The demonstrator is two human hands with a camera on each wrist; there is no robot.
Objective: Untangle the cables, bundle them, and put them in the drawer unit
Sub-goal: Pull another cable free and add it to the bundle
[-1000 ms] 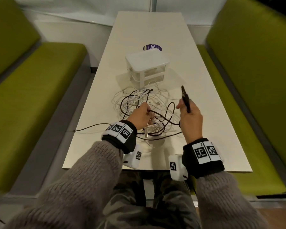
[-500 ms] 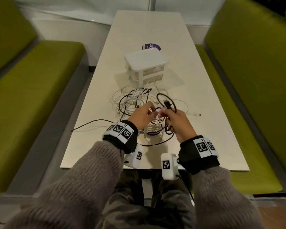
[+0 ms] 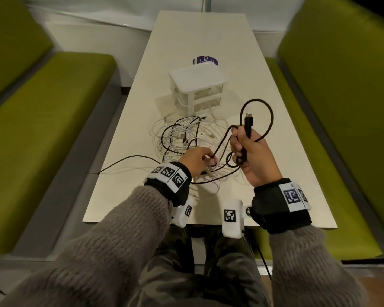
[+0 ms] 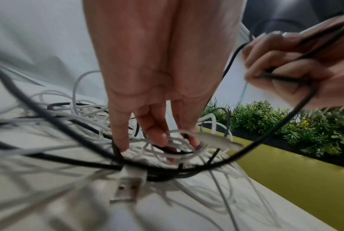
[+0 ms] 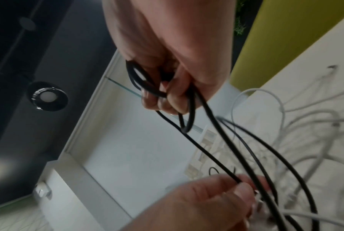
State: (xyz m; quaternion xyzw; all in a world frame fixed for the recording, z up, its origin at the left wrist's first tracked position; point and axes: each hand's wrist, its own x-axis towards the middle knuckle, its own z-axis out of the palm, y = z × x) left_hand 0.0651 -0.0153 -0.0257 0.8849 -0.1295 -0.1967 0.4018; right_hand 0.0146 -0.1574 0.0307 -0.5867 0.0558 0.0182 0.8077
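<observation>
A tangle of white cables point(image 3: 184, 134) lies on the table point(image 3: 275, 151) in front of the white drawer unit point(image 3: 197, 85). My right hand point(image 3: 238, 144) is raised above the table and grips gathered loops of the black cable point(image 3: 268, 120); its plug point(image 3: 249, 120) sticks up above the fist. In the right wrist view the fingers point(image 5: 167, 96) curl round the black cable point(image 5: 216, 128). My left hand point(image 3: 212, 160) stays low at the near edge of the tangle and pinches a strand of the black cable point(image 4: 282, 125). A white USB plug point(image 4: 127, 187) lies under it.
A round purple sticker point(image 3: 205, 60) lies behind the drawer unit. One end of the black cable trails off the table's left edge point(image 3: 102, 171). Green benches point(image 3: 53, 120) flank the table on both sides. The drawers look shut.
My right hand has lifted up and to the right with the black cable, pulling a tall loop out of the tangle. My left hand has stayed at the tangle.
</observation>
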